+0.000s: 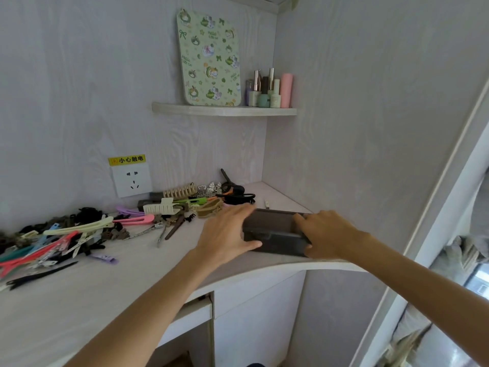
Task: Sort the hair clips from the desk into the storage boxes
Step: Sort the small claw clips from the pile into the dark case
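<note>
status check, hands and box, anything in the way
Left hand and right hand both gripping the dark storage box at desk edge. Box looks empty. Hair clips piled left, unsorted. Nothing blocking.

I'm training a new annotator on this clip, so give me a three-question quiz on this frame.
1. True or false: both hands touch the dark box.
2. Where does the clip pile lie relative to the box? A) its left B) its right C) inside it
3. What stands on the corner shelf beside the green patterned board?

Key: 1 true: left hand, right hand. 2 A. 3 small cosmetic bottles.
</note>
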{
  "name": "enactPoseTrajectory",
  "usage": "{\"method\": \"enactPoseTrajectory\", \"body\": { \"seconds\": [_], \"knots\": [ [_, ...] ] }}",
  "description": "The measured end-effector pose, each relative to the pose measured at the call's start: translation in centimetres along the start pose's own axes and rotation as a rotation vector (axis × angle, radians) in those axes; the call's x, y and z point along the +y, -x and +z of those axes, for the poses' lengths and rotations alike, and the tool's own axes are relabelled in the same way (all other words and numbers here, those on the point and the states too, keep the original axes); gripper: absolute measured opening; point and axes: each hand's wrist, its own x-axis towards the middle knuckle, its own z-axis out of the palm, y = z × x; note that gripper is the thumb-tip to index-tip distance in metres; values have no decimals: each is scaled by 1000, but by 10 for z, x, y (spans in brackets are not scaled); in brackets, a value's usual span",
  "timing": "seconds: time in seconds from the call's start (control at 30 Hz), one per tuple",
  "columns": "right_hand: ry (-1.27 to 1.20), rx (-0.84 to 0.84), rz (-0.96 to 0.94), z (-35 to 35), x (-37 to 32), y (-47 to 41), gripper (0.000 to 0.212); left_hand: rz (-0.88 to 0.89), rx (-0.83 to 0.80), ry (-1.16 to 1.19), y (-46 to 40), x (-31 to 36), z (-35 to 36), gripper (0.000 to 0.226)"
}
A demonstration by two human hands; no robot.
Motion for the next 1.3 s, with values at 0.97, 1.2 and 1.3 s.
{"method": "enactPoseTrajectory", "body": {
  "seconds": [0.97,1.2,1.3],
  "knots": [
    [-465,50,289,39,37,-62,60,-219,25,196,-4,-19,35,44],
    [-524,306,206,18,23,-90,45,-178,136,272,-2,-62,23,46],
    [-510,288,138,4,13,-119,39,-154,-69,282,-8,-74,27,42]
  ]
}}
